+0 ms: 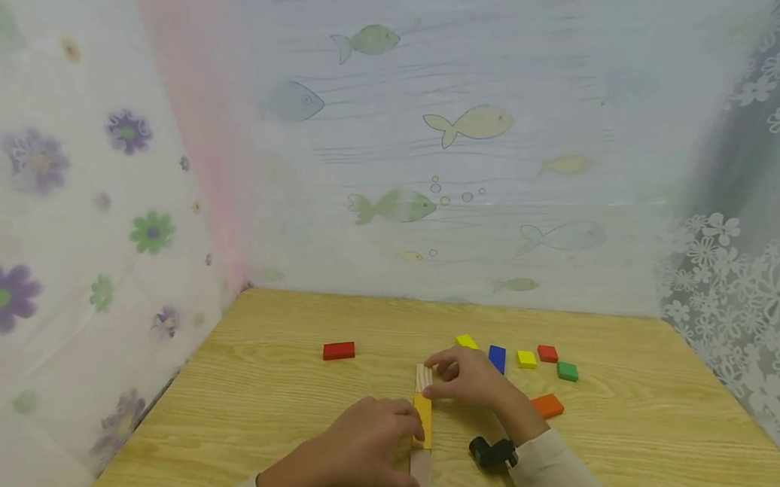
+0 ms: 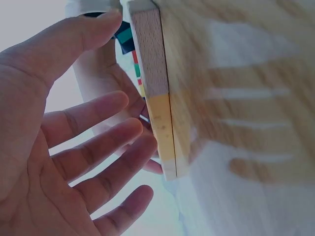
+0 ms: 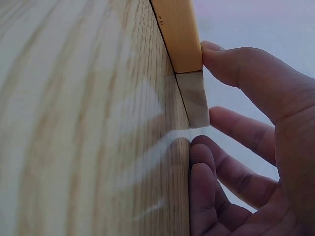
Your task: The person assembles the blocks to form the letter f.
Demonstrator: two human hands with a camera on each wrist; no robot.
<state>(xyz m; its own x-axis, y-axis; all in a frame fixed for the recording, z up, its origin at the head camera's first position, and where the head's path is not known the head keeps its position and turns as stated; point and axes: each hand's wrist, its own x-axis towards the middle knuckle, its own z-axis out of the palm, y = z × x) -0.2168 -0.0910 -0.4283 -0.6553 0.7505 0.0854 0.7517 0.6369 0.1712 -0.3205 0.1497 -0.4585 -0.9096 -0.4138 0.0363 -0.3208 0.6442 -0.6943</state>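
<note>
A straight row of three wooden blocks lies on the table: a plain brown block [image 1: 420,473] nearest, a yellow-orange block [image 1: 423,412] in the middle, a pale striped block [image 1: 423,379] at the far end. My left hand [image 1: 369,442] is at the row's left side, fingers spread and loosely bent, with thumb by the brown block and fingertips by the yellow-orange one. On the other side, my right hand [image 1: 469,377] has its thumb at the joint of the yellow-orange and pale blocks and its index fingertip at the pale block's far end. Its other fingers are bent against the tabletop.
A red block [image 1: 339,351] lies to the left. Rightward are yellow [image 1: 526,359], blue [image 1: 497,359], green [image 1: 567,371] and small red [image 1: 547,353] blocks, with an orange block [image 1: 548,406] by the right wrist. A black device [image 1: 492,453] is at the right cuff. Printed curtains surround the table [image 1: 249,415].
</note>
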